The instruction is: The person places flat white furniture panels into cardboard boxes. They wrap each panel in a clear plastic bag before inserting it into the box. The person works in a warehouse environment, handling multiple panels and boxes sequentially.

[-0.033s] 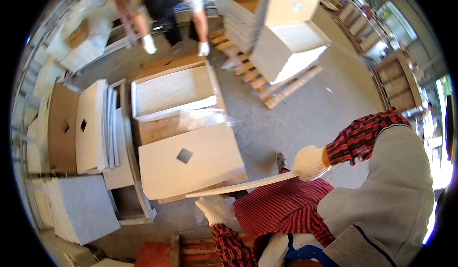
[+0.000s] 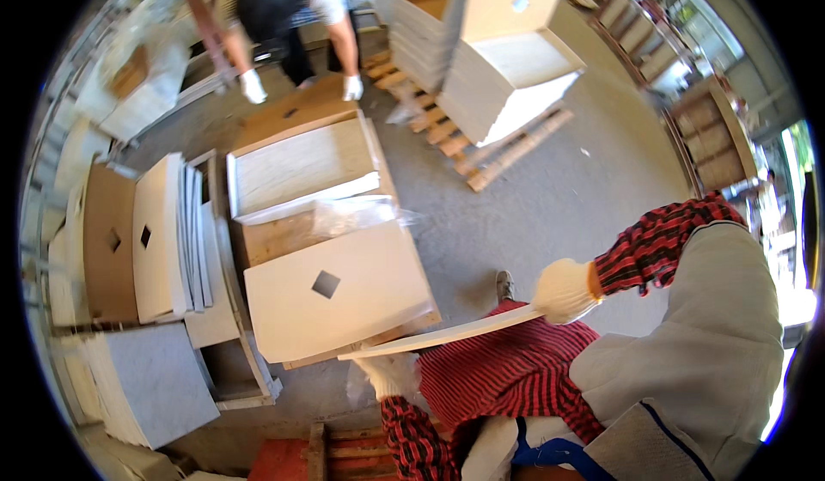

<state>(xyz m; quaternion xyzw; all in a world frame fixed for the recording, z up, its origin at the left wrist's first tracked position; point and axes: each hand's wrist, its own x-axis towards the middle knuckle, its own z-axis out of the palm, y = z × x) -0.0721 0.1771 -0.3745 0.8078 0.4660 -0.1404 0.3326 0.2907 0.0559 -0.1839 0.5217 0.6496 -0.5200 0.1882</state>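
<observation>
Both my hands wear cream knitted gloves. My right hand is closed on the right end of a long, thin, pale panel, seen almost edge-on in front of my body. At its other end my left hand grips from below; its fingers are partly hidden. Just beyond the panel lies a closed white carton with a diamond-shaped hole. Behind that carton, an open box holds a white marble-patterned slab, with crumpled clear plastic between the two.
A co-worker in white gloves bends over the open box's brown flap. White boxes stand on a wooden pallet at the far right. Cartons lean upright at left, above stacked slabs. Red boards lie near my left side.
The whole view has shifted slightly, with the boxes now a little further left. My hands and the panel have risen very slightly, still in the same grip.
</observation>
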